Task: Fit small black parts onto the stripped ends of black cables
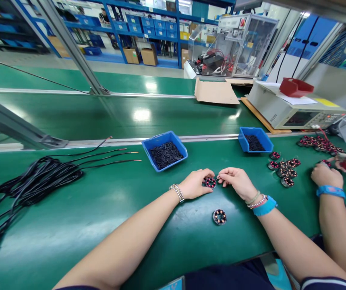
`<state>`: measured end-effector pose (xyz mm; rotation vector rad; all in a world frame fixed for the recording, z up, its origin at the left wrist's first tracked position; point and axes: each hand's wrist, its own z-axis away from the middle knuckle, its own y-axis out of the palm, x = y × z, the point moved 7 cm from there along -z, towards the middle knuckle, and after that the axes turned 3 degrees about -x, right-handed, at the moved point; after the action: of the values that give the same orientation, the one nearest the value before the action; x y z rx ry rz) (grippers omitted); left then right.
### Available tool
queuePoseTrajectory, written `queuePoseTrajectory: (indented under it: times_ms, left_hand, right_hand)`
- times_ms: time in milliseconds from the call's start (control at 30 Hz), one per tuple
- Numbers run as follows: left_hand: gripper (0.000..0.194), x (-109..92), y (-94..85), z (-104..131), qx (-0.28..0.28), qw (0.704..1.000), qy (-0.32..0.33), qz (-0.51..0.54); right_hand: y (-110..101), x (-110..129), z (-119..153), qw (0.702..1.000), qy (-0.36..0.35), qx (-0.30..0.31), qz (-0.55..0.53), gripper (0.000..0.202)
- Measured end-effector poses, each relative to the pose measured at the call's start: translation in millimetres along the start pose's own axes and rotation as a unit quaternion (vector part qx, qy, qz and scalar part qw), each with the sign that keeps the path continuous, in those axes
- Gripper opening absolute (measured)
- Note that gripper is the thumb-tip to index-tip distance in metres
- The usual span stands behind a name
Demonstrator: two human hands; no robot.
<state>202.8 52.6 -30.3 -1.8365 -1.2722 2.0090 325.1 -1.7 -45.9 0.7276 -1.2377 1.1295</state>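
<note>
My left hand grips a small motor stator, a ring with copper and reddish coils, by its rim. Close against its right side, my right hand has thumb and forefinger pinched together at a thin dark piece, too small to name. A second stator with copper coils lies on the green bench nearer to me. Beyond my hands stands a blue bin full of short black tubes.
Another blue bin of black pieces stands farther right, near a cluster of stators. A co-worker's hands handle a stator at the right, below a grey test instrument. Coiled black cables lie at left.
</note>
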Motion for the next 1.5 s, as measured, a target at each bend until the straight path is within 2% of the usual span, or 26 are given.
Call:
queuePoseTrajectory:
  times_ms: [400, 567, 700, 867, 1033, 1200, 1400, 1433, 1500]
  left_hand:
    - [0.04, -0.6, -0.4, -0.3, -0.002, 1.0, -0.001, -0.004]
    - [0.04, 0.1, -0.3, 0.0, -0.003, 1.0, 0.002, -0.003]
    - [0.042, 1.4, -0.4, 0.1, -0.002, 1.0, -0.001, 0.001]
    - [0.038, 0.3, -2.1, -0.2, -0.007, 1.0, 0.004, 0.016]
    - [0.034, 0.3, -1.8, -0.4, -0.005, 1.0, 0.003, 0.016]
    - [0.032, 0.5, -1.8, -0.5, -0.009, 1.0, 0.007, 0.014]
    - [0.032, 0.0, 0.0, -0.5, -0.007, 1.0, -0.008, -0.006]
    - [0.032, -0.5, 0.4, -0.7, -0.007, 1.0, -0.01, -0.009]
    - [0.033, -1.7, 0.3, -1.3, -0.007, 1.0, -0.011, -0.015]
  right_hand:
    - [2.2, 0.7, -0.2, 1.0, -0.003, 0.016, 0.016, 0.019]
    - [6.5, 2.7, 2.5, 0.994, -0.025, 0.049, 0.099, 0.019]
    - [1.5, 10.9, 3.4, 0.973, -0.084, 0.049, 0.209, 0.025]
    - [7.1, 31.3, 10.7, 0.905, -0.241, 0.078, 0.343, 0.016]
    - [15.3, 34.6, 12.2, 0.866, -0.294, 0.105, 0.39, 0.018]
    - [22.6, 29.6, 10.7, 0.863, -0.317, 0.082, 0.386, 0.016]
    - [26.7, 24.4, 30.6, 0.877, -0.323, 0.068, 0.35, 0.023]
    - [25.9, 26.2, 31.1, 0.875, -0.322, 0.08, 0.352, 0.024]
    - [26.1, 30.2, 22.3, 0.866, -0.306, 0.141, 0.37, 0.025]
